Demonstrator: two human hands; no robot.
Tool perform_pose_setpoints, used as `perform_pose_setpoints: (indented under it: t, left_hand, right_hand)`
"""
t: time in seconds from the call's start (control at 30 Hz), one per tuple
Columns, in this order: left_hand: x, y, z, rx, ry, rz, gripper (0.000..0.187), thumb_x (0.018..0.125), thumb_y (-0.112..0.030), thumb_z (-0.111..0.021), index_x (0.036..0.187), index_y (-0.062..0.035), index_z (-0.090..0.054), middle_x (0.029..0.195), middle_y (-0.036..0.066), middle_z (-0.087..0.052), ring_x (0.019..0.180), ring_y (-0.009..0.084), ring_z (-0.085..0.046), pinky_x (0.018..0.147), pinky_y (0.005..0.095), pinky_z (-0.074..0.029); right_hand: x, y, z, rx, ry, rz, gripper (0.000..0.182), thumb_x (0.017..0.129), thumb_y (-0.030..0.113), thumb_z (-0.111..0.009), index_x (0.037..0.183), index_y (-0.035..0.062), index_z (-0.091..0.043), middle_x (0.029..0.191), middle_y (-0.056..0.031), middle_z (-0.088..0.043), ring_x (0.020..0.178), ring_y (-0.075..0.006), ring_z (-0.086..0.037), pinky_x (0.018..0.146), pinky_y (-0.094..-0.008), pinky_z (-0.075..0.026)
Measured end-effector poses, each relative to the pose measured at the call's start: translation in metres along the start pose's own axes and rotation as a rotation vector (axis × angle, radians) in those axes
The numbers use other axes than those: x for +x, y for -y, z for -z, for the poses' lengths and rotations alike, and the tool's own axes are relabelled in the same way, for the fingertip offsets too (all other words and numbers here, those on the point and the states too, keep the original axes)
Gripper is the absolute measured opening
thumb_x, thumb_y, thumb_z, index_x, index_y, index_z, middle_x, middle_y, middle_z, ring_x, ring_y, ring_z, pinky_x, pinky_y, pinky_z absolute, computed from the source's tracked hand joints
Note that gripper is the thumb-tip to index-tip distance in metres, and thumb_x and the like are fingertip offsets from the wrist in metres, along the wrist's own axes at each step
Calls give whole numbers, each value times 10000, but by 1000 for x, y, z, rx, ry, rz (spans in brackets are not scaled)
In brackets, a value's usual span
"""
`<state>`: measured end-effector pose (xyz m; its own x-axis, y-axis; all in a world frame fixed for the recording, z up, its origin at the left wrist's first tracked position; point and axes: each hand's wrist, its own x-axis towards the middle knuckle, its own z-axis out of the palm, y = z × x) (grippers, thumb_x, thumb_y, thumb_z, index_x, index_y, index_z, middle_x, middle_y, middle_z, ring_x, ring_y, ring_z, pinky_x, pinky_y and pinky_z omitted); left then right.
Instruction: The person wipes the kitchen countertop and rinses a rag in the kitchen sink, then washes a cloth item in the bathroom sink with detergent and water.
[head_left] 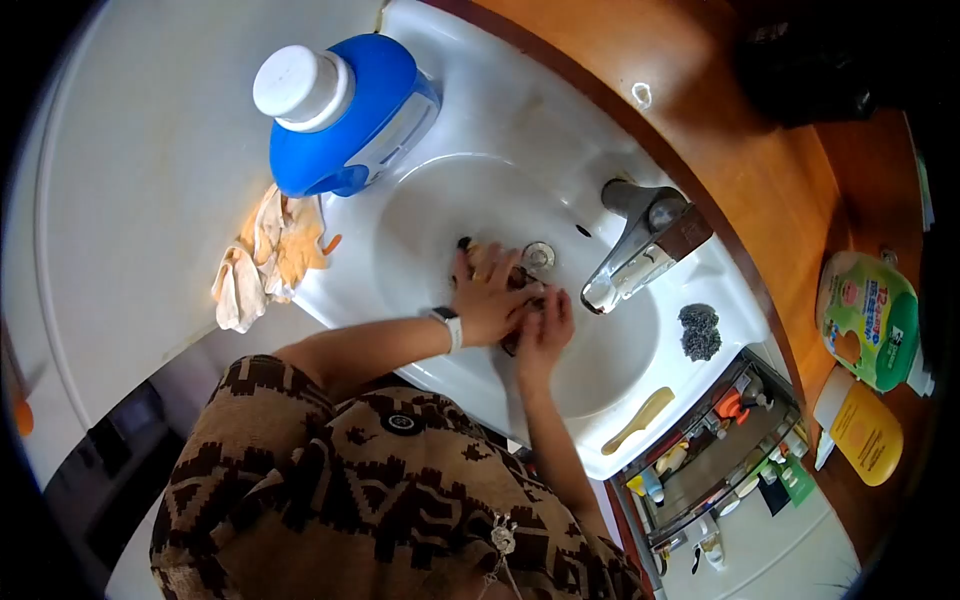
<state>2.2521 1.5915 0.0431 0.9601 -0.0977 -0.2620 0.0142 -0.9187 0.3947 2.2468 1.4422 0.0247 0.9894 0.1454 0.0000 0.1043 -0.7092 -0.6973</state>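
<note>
Inside the white washbasin [420, 200], a dark and tan item [517, 278] lies beneath my hands, beside the drain [538, 257]. Most of it is covered, so its kind cannot be made out. My left hand [488, 300], with a white-banded watch [448, 328] at the wrist, holds it from above with the fingers somewhat spread. Close against it, my right hand [545, 335] has its fingers curled at the item's near end. The two hands almost touch. The chrome faucet [640, 250] stands to their right, and no water stream shows.
A large blue bottle with a white cap [350, 120] stands on the basin's left rim, near cloth gloves [270, 255]. On the right rim lie a steel wool pad [699, 332] and a yellowish comb [640, 420]. Green [868, 320] and yellow [865, 430] bottles are farther right.
</note>
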Motion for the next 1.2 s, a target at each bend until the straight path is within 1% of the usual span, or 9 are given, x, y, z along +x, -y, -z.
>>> perform_pose_setpoints:
  t: [0.1,0.23,0.4,0.63,0.7,0.77,0.87,1.03,1.2]
  left_hand:
    - [-6,13,-33,-5,77,-2,480,880,-459,-527,1357,-410,-498,1558,146,-177,1391,456,-219,992,773,-135]
    - [39,19,-38,-49,204,-3,488,946,-380,-437,1421,-272,-420,1540,134,-237,1412,333,-239,1045,662,-160]
    - [91,18,-22,-239,348,124,315,926,-305,-444,1067,-126,-662,1049,175,-685,1002,341,-651,891,524,-455]
    - [137,39,-30,-341,229,96,332,901,-293,-483,973,-50,-699,981,225,-682,940,394,-656,847,462,-508]
    - [141,60,-58,-172,-5,-158,317,902,-328,-502,1018,-105,-695,913,228,-680,898,385,-669,817,473,-511]
    - [90,20,38,-250,448,147,296,905,-372,-516,1054,-192,-697,1032,189,-669,1079,370,-612,877,562,-453]
    - [6,7,7,-108,63,69,374,896,-408,-540,1243,-284,-601,1445,166,-377,1376,384,-297,933,702,-309]
    - [17,14,-27,-145,199,88,490,893,-402,-538,1370,-304,-480,1566,147,-155,1438,369,-159,958,693,-276]
    - [70,31,-38,-32,196,-42,425,919,-347,-492,1270,-115,-548,1370,123,-485,1321,286,-397,961,619,-325]
  right_hand:
    - [-8,0,-15,-208,83,40,461,938,311,-527,1355,113,-534,1436,-205,-386,1265,-380,-385,1087,-474,-278]
    - [40,-16,-29,-167,61,76,444,942,326,-493,1341,140,-549,1352,-188,-473,1172,-397,-452,1000,-503,-368]
    - [87,-31,-42,-113,205,-129,373,970,366,-455,1050,50,-636,1071,-237,-631,886,-437,-600,793,-522,-469]
    - [109,-70,-49,-285,169,-54,448,985,411,-470,867,12,-635,796,-200,-663,688,-393,-622,689,-482,-499]
    - [104,-90,-43,943,78,-549,425,985,406,-510,830,29,-632,837,-105,-666,755,-243,-623,727,-393,-506]
    - [70,-46,0,871,131,-515,366,983,360,-520,932,20,-647,1012,-72,-631,932,-168,-570,859,-342,-463]
    - [19,-1,1,-131,19,119,419,913,259,-601,1300,98,-584,1178,-158,-616,1139,-325,-521,995,-423,-385]
    - [13,-10,-21,-224,0,110,428,934,314,-519,1333,167,-564,1346,-218,-474,1227,-421,-426,1019,-492,-353]
    - [68,-47,-49,-200,92,106,325,956,313,-468,1150,111,-632,1164,-268,-554,1061,-446,-519,871,-542,-428]
